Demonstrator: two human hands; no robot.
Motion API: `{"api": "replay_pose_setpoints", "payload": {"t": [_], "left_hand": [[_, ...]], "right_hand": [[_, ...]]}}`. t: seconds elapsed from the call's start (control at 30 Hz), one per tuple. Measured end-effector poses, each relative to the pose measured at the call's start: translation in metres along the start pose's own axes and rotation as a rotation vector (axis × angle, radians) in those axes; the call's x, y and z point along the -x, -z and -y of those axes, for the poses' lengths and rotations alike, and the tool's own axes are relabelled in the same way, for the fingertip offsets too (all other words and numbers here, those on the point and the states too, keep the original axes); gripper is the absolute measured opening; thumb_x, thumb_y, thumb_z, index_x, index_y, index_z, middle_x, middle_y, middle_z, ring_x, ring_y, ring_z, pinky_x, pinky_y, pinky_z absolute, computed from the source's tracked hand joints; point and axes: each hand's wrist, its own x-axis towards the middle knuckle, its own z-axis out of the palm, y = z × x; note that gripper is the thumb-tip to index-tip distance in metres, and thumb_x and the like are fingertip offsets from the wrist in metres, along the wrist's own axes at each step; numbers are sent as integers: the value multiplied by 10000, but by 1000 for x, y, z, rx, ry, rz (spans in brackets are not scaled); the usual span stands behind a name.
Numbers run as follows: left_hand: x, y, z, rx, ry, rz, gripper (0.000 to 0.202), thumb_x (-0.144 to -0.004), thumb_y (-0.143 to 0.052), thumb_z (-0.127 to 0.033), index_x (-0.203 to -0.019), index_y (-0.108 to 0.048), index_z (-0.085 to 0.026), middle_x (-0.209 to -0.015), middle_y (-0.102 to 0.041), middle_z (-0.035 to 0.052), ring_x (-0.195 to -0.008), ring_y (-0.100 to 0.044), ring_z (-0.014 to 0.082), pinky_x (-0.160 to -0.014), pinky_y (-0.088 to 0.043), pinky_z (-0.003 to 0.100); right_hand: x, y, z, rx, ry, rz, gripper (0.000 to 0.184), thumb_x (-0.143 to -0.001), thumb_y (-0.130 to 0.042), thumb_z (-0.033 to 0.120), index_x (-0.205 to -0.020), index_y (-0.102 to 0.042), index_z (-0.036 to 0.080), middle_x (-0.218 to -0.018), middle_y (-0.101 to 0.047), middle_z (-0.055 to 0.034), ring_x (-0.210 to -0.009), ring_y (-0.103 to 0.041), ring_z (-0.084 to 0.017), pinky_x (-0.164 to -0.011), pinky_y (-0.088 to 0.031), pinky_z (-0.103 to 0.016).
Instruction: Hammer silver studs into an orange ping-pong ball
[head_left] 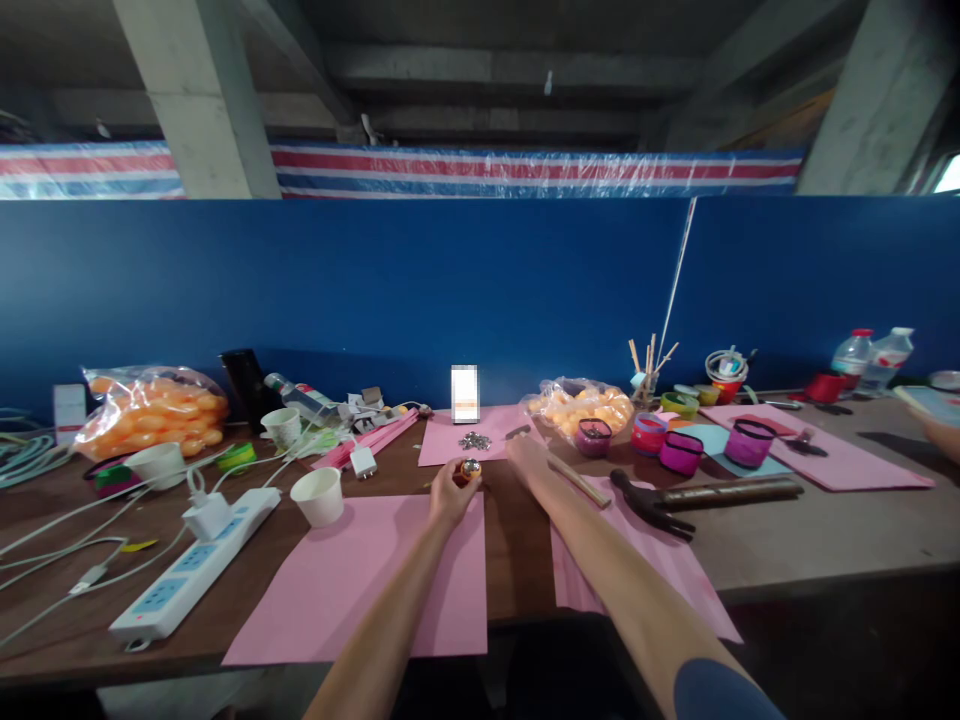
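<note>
My left hand (450, 494) is closed around a small round orange-brown piece with a shiny metal top (471, 468), held above the table just short of a pink sheet (439, 450). On that sheet lies a pile of small metal pieces (475, 441). My right hand (526, 462) is closed over a small hammer (581, 482) close to its head. The wooden handle slants toward the lower right, and the fingers partly hide the tool. Another pink sheet (375, 580) lies below my left hand.
A claw hammer (720, 492) lies right of my right arm. Bags of orange balls (154, 415), paper cups (317, 497), a power strip (195, 565) with cables, and purple mesh containers (681, 453) stand around. A blue partition (375, 280) closes the back. Another person's hand (941, 425) shows far right.
</note>
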Motion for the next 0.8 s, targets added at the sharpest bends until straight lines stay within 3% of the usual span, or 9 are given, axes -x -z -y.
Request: {"api": "replay_pose_setpoints", "payload": {"t": [0.53, 0.8], "left_hand": [[0, 0, 0, -7, 13, -3, 329, -575, -631, -233, -893, -594, -157, -796, -649, 32, -667, -616, 138, -639, -496, 250], [0, 0, -2, -2, 16, -3, 321, -575, -632, -233, -886, -599, -160, -780, -652, 25, -646, -610, 131, -611, -491, 235]], "right_hand": [[1, -5, 0, -62, -28, -20, 283, -843, -478, 290, -1083, -499, 142, -1084, -526, -73, -920, -541, -175, -777, -461, -373], [-2, -13, -4, -244, -55, -99, 263, -846, -472, 296, -1053, -516, 141, -1056, -541, -69, -896, -548, -164, -769, -462, -362]]}}
